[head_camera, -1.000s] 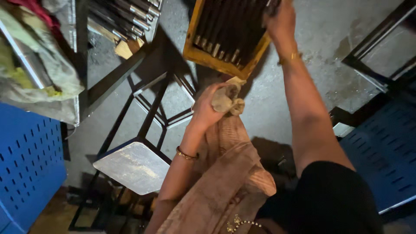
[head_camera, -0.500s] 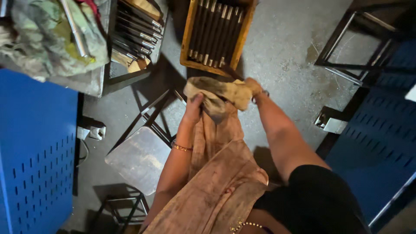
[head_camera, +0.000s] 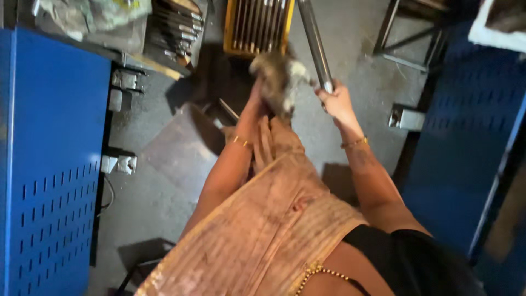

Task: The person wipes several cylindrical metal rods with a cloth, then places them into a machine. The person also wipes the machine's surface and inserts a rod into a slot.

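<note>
Steel rod, long and shiny, is gripped near its lower end by the right hand, fingers wrapped closed around it; the rod runs up and slightly left out of the top edge of view. Left hand is bunched on a blurred grey-tan rag, held just left of the rod, almost touching it; hand looks closed on the rag, fingers mostly hidden by the cloth. Both wrists carry thin gold bangles. Beige draped cloth runs down between the arms toward the camera. Below the hands is grey concrete floor. A yellow wooden tray of more metal rods sits at the top, just left of the held rod. Blue perforated cabinet stands on the left, another blue panel on the right.
</note>
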A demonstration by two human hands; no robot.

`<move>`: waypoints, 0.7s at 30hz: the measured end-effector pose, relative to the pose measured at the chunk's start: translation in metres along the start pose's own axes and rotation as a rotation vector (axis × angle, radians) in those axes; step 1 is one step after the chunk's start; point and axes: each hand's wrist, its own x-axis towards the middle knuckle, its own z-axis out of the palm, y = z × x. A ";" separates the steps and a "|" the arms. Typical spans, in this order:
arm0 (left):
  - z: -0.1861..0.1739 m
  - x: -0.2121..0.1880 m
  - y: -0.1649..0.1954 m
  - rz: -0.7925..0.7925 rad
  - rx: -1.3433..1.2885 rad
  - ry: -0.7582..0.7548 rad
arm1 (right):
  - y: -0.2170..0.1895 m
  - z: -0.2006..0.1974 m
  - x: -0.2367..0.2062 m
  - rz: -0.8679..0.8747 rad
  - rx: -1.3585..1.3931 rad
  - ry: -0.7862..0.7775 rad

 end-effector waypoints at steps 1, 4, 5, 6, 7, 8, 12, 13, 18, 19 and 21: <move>0.029 0.003 -0.009 0.109 0.131 -0.047 | -0.006 0.006 -0.018 -0.072 -0.019 0.000; 0.090 -0.013 -0.046 0.305 0.249 -0.010 | -0.021 0.023 -0.065 -0.514 -0.183 0.022; 0.104 -0.020 -0.055 0.283 0.107 0.139 | -0.027 0.020 -0.074 -0.443 -0.304 0.046; 0.113 -0.027 -0.058 0.333 0.081 0.136 | -0.033 0.017 -0.081 -0.380 -0.423 0.072; 0.120 -0.031 -0.058 0.385 0.052 0.136 | -0.036 0.015 -0.092 -0.367 -0.452 0.076; 0.123 -0.037 -0.059 0.439 0.027 0.141 | -0.038 0.014 -0.102 -0.352 -0.476 0.077; 0.129 -0.054 -0.060 0.521 0.111 0.163 | -0.040 0.008 -0.145 -0.220 -0.455 0.088; 0.128 -0.056 -0.059 0.457 0.090 0.175 | -0.039 0.004 -0.155 -0.218 -0.480 0.097; 0.135 -0.061 -0.054 0.434 0.102 0.161 | -0.031 -0.014 -0.213 -0.086 -0.436 0.072; 0.139 -0.061 -0.054 0.470 0.079 0.110 | -0.029 -0.019 -0.223 -0.080 -0.380 0.067; 0.151 -0.062 -0.059 0.514 0.073 0.068 | -0.023 -0.035 -0.243 -0.061 -0.267 0.057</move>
